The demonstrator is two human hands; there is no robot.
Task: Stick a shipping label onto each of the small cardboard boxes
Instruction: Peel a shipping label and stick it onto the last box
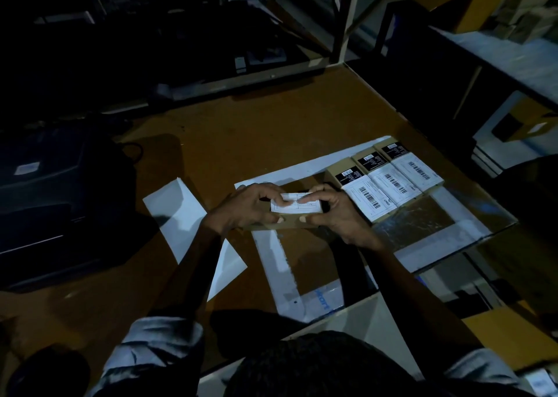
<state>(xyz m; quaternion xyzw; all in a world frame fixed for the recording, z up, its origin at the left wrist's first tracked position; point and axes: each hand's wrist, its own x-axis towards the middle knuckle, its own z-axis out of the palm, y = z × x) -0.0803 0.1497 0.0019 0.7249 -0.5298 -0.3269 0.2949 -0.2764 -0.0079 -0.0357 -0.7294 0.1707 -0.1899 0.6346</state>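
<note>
head view: beside the labelled boxes, both hands' fingers pinched the label onto a box; it seemingly could crease, dimly lit.

This looks like a dim packing or dispatch room of a warehouse. A brown table at mid-frame carries a row of small cardboard boxes with barcoded shipping labels, lying on flattened taped cardboard. Metal shelving stands along the top, and stacked cartons sit at the upper right.
</note>
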